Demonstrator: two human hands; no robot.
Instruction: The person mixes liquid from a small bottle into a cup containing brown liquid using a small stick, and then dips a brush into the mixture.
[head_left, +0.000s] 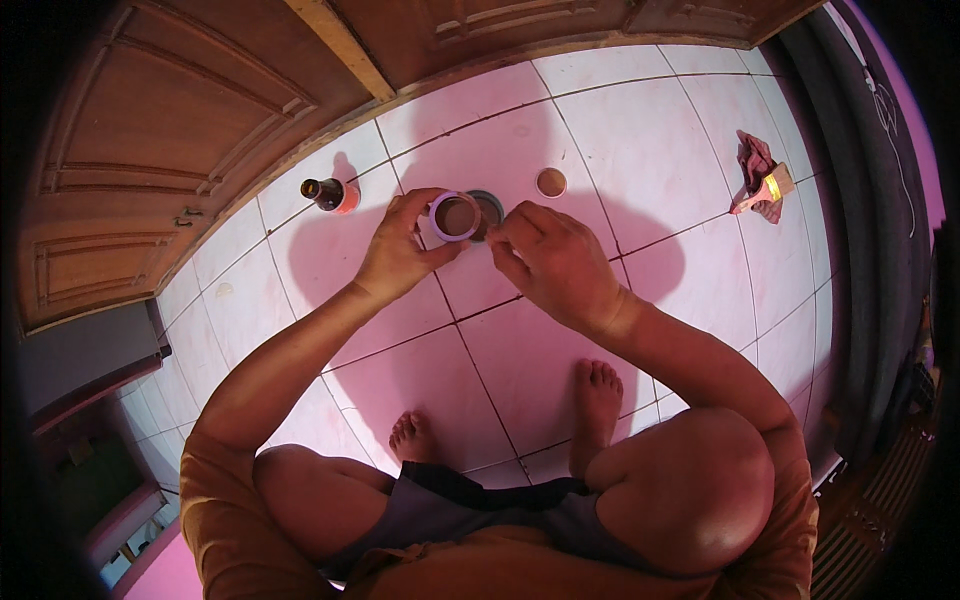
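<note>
My left hand [402,245] grips a small round cup-like container [456,238] with a pale lilac rim, its fingers around the left side. Its inside looks brown. Just behind and to the right of it shows a dark grey round tin or dish [489,213], partly covered by the container. Close on the right is my right hand [550,255], its fingers curled and pinched together near the grey dish. Whatever those fingers hold, if anything, is hidden. A smaller round lid or cup [551,182] with a brown middle and light rim sits on the floor beyond my right hand.
A dark brown bottle [330,195] with a red label stands at the left on the white tiled floor [400,350]. At the right, a paintbrush [765,192] lies on a crumpled dark red cloth [756,155]. Wooden panelled doors [180,130] border the far left; my bare feet [597,400] are below.
</note>
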